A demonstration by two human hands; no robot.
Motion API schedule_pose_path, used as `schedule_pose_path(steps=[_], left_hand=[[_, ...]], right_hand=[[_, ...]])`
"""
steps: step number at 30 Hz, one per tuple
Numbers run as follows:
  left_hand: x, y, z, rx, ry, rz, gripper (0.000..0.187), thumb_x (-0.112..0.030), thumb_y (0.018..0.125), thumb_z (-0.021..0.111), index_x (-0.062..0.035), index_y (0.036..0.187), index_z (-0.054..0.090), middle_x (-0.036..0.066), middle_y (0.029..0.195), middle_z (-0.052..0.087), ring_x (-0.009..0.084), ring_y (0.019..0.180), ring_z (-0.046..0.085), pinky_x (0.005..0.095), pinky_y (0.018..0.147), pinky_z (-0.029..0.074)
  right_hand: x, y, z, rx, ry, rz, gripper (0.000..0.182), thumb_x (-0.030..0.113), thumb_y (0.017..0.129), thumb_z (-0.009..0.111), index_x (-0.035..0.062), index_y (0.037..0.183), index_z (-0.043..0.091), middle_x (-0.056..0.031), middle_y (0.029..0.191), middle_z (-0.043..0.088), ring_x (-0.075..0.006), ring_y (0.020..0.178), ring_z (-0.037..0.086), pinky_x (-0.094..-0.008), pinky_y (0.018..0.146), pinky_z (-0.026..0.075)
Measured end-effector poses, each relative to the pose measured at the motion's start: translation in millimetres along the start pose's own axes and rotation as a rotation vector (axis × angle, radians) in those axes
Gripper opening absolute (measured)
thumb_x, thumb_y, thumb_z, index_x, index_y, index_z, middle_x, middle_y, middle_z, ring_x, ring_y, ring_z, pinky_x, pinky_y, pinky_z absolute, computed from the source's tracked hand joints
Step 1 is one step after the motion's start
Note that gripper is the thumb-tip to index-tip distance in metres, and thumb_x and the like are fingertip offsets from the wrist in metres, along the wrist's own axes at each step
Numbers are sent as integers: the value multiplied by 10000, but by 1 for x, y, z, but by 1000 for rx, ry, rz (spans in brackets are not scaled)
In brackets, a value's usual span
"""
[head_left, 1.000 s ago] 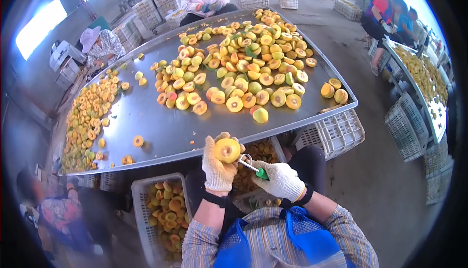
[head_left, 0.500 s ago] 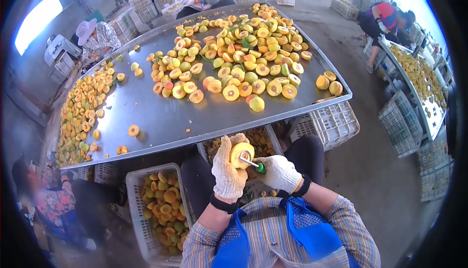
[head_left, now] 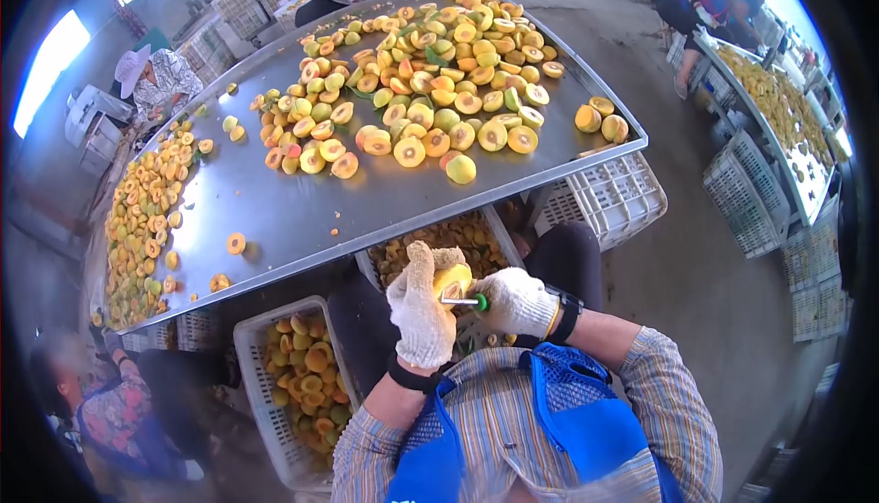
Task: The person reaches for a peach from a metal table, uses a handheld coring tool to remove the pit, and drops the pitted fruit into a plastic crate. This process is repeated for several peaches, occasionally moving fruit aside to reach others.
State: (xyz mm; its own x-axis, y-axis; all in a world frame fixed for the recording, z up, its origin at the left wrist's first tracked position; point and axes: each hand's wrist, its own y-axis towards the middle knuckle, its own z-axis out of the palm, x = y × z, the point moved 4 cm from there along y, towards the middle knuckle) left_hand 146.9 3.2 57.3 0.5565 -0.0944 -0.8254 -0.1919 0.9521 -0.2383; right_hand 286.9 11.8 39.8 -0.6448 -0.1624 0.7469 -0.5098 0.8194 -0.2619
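My left hand [head_left: 423, 313], in a stained white knit glove, is closed around a yellow peach half [head_left: 451, 280]. Its cut face is tilted toward my right side. In my gloved right hand [head_left: 520, 302] is a pitting tool with a green handle [head_left: 482, 302] and a thin metal shaft. The shaft's end meets the cut face near the pit; its tip is hidden there. Both hands are above my lap, just short of the metal table [head_left: 302, 227]. Many halved peaches [head_left: 430, 100] are heaped on the table's far side.
More halves [head_left: 146, 228] lie along the table's left edge. A white crate [head_left: 245, 366] of peach halves stands at my left, another bin [head_left: 504, 228] is under the table edge, and a crate [head_left: 618, 196] sits at right. Co-workers [head_left: 165, 77] sit around the table.
The peach half has turned in my left hand, so its cut face shows less. The tool now lies flatter across it. My view has shifted slightly, moving the table up and left.
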Motion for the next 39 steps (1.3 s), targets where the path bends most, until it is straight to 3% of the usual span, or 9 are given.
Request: schedule_pose_path(steps=[3,6,14,18,24,28,30,35,39], left_hand=[[-18,0,16,282,-181,-49,490,-396,1028,539,46,899,707,148,824,696,254,730,673,338,696,567],[-22,10,14,345,-92,0,472,-361,1025,550,51,846,694,153,788,676,279,729,671,364,679,563],[-6,14,18,757,-454,-103,542,-468,1001,516,-41,715,689,199,769,667,361,626,656,432,525,546],[-8,15,23,742,-479,-100,587,-540,1026,402,-105,713,643,157,761,665,352,592,638,418,463,531],[-17,61,-70,-69,-479,-56,447,-521,1016,474,-99,949,606,125,850,662,288,712,666,377,583,575],[-57,27,-195,-500,268,185,298,-346,951,653,-56,1016,659,108,828,667,306,773,648,422,703,545],[-79,9,-235,-631,1703,415,312,-251,864,727,-30,1076,666,140,920,697,343,895,656,455,802,529],[-78,63,-96,-241,1653,1123,331,-140,787,766,-66,1088,651,149,1032,688,363,1008,646,459,890,519],[-18,141,30,278,1774,853,421,-229,797,736,-158,1197,625,119,1203,617,336,1068,610,440,890,519]], right_hand=[[10,-14,27,226,368,6,219,291,855,709,74,859,742,-100,666,698,-184,578,692,-345,525,544],[15,-5,6,17,-323,-137,190,245,840,688,102,944,759,-71,620,686,-240,552,690,-359,548,568],[5,-9,43,545,731,-89,258,131,820,794,76,1063,730,-40,919,729,-114,811,662,-280,743,542],[-11,16,49,148,529,-537,228,122,812,768,55,1022,709,-67,866,727,-169,760,677,-328,681,552],[-2,25,23,91,-50,-94,215,283,843,661,110,934,751,-131,749,703,-308,662,679,-394,644,553],[-50,45,32,14,-355,2,279,301,876,596,128,1078,680,-167,861,712,-380,797,687,-480,726,541],[-50,44,33,-3,-211,-19,337,318,868,611,101,1121,665,-164,787,699,-373,756,696,-492,668,550],[-88,64,78,223,-411,-45,244,243,889,584,62,1036,656,-197,809,701,-388,775,701,-499,671,539],[-63,52,69,244,-291,-12,222,210,902,563,80,1033,687,-192,873,718,-387,852,706,-492,746,544]])
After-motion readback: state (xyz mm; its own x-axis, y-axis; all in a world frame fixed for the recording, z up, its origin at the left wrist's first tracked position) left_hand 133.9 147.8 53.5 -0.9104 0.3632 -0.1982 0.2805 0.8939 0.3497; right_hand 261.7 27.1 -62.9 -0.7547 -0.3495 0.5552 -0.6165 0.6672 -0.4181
